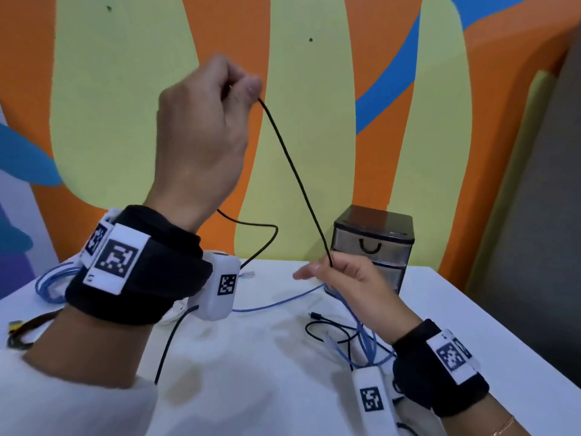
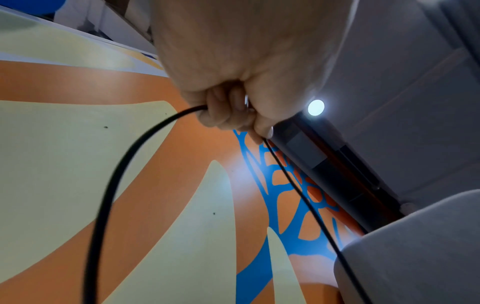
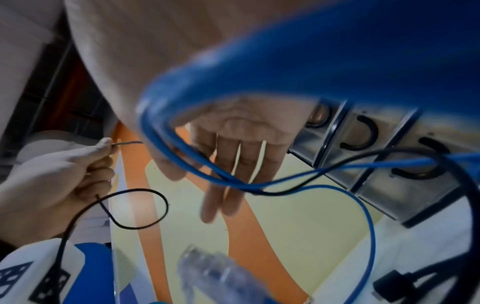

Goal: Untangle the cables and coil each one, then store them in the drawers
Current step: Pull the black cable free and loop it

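My left hand [image 1: 251,89] is raised in front of the wall and pinches a thin black cable [image 1: 295,177] between thumb and curled fingers. In the left wrist view the black cable [image 2: 298,195] leaves those fingertips [image 2: 262,133] and a slack loop hangs from the fist. The cable runs taut down to my right hand [image 1: 330,267], low over the table, where thumb and index finger pinch it while the other fingers [image 3: 233,174] stay straight. A blue network cable [image 1: 283,305] lies tangled with more black cable [image 1: 327,325] under my right wrist.
A small dark drawer unit [image 1: 374,247], its drawers closed, stands at the back of the white table [image 1: 251,372], just behind my right hand. A coiled blue cable [image 1: 47,284] lies at the far left. A brown cable [image 1: 22,332] sits at the left edge.
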